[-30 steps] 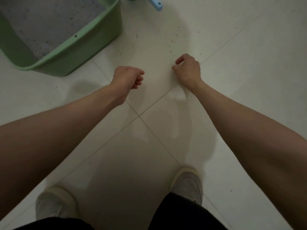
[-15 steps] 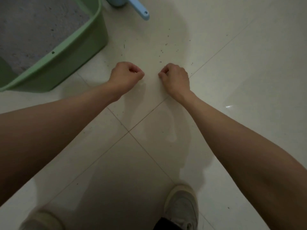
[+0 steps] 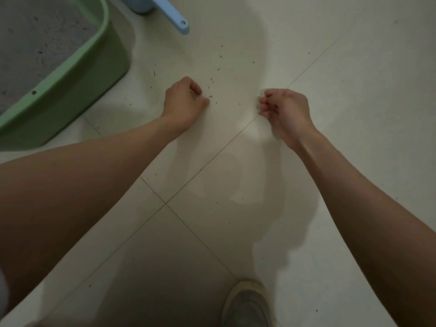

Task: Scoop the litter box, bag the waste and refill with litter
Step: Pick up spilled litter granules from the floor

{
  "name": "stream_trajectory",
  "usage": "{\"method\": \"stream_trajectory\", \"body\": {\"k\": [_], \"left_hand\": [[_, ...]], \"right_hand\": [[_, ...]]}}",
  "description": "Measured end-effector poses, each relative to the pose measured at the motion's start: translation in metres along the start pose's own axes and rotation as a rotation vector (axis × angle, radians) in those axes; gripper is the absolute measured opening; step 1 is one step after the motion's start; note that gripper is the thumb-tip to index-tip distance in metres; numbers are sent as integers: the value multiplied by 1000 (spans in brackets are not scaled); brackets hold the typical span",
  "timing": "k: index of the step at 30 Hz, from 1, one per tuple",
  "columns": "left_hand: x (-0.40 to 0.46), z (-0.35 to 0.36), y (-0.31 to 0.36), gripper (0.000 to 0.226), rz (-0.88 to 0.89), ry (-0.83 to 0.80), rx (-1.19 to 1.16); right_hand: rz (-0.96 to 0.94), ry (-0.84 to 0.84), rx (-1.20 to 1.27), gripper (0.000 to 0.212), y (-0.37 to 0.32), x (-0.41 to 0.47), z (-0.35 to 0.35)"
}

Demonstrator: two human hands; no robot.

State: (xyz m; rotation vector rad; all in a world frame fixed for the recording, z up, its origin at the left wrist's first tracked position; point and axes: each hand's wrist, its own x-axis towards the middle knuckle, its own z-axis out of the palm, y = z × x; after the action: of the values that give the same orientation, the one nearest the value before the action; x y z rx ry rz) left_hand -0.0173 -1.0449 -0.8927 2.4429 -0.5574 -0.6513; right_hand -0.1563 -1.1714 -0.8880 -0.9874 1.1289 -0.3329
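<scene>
A green litter box (image 3: 70, 67) filled with grey litter (image 3: 35, 43) sits on the floor at the upper left. A light blue scoop handle (image 3: 175, 18) juts out just beyond the box, at the top edge. Both arms reach forward over the pale tiles. My left hand (image 3: 184, 102) is a loose fist with nothing in it, to the right of the box. My right hand (image 3: 285, 109) is a short way further right, its fingers curled in towards the palm, and I see nothing held in it. Dark litter grains (image 3: 219, 69) lie scattered on the floor around and beyond the hands.
The floor is pale tile with grout lines crossing under the arms. One light shoe (image 3: 247, 303) shows at the bottom edge. A blue round object (image 3: 139, 3) stands at the top, where the scoop handle starts.
The hands have drawn apart, the right one going rightwards and turning its palm more into view. The view has shifted, with the litter box sliding left and the scoop handle showing more.
</scene>
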Motion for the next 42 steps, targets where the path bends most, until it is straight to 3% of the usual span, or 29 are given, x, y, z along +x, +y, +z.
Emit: {"method": "stream_trajectory", "body": {"k": [4,6,10,17,24,26,30,31,33,36,39,42], "left_hand": [[4,6,3,32,2,10,-29],[4,8,4,32,-5,14,-35],[7,12,5,27,-5,45,-25],[13,15,9,15,7,23,-23],[11,11,12,19,89,-61,66],[14,8,15,16,34,-50,-23],[24,-4,15,18,-186,-43,-620],[27,-7,13,19,-207,-34,-695],[32,-12,14,21,-226,-30,-737],[36,-13,21,27,-225,-19,-623],[33,-7,24,21,-186,-1,-380],[28,2,22,15,-121,32,-211]], "right_hand": [[-211,130,-621,18,-5,8,-1],[-262,126,-802,11,-3,10,0],[-303,100,-929,15,4,16,5],[-323,170,-935,16,7,19,12],[-328,111,-1069,25,2,16,14],[-274,89,-883,20,-6,14,15],[183,-110,370,18,-25,13,17],[254,-171,526,15,-27,13,17],[276,-241,582,15,-29,15,18],[171,-172,410,20,-29,22,23],[-88,74,-200,15,-31,40,23],[-262,153,-712,20,-30,54,21]]}}
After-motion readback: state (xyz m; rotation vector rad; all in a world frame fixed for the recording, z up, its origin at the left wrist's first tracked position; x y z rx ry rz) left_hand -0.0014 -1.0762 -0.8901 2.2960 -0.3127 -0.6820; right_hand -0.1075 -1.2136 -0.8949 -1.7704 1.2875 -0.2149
